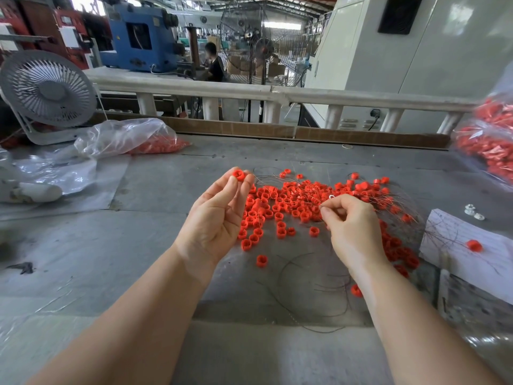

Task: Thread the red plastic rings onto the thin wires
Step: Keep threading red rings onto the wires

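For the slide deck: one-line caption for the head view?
Left hand pinches a red ring; right hand pinches a thin wire over the ring pile.

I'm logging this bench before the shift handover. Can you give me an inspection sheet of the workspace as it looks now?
Surface: grey worktable, worn and stained, partly covered by clear plastic sheet.
Job's things: loose red rings piled mid-table; thin wires tangled among and in front of them.
Clutter: open bag of red parts far left; another bag far right; white paper with one ring on it.
Grippers: left hand pinches a single ring at its fingertips; right hand pinches a wire end over the pile.
Cables: power cord on the machine behind the rail.
Surroundings: desk fan, white rail, factory machines, a seated person beyond.
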`<state>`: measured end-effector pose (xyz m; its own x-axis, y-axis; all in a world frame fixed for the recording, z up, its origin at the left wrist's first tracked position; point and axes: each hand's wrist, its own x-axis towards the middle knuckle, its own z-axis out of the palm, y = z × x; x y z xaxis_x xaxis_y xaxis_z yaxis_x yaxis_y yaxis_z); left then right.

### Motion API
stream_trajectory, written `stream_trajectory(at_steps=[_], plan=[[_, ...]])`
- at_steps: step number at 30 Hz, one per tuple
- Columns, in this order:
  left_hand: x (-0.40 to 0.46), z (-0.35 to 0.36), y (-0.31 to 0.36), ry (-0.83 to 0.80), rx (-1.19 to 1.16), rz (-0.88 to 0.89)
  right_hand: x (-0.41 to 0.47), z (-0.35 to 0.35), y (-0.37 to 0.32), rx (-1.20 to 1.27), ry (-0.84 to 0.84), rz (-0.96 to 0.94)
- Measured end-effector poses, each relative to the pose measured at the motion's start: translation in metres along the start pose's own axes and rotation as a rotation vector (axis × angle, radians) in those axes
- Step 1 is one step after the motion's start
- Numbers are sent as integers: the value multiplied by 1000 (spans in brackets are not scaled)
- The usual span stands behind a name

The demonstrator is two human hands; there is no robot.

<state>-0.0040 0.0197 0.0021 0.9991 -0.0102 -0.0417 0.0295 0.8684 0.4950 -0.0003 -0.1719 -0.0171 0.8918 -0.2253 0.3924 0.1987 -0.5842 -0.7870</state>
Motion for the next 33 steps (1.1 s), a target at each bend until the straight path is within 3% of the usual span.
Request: stream_trajectory(at_steps=[2,6,10,15,18,23,33], plan=[[1,-1,0,20,6,17,2,-1,0,111,31,48],[3,-4,0,37,44,36,4,-5,-4,555,48,228],[3,0,-7,-6,177,17,4,-7,-9,805,-56,287],[-8,5,-30,-99,767,89,-2,-2,-14,782,-230,205],[-13,6,-35,-186,984,116,-4,-1,-15,751,-278,159],[-16,7,-35,-208,1121,140,-7,1,-17,734,-322,125],[-13,4,-35,-174,1140,265,-10,4,-20,679,-319,28]])
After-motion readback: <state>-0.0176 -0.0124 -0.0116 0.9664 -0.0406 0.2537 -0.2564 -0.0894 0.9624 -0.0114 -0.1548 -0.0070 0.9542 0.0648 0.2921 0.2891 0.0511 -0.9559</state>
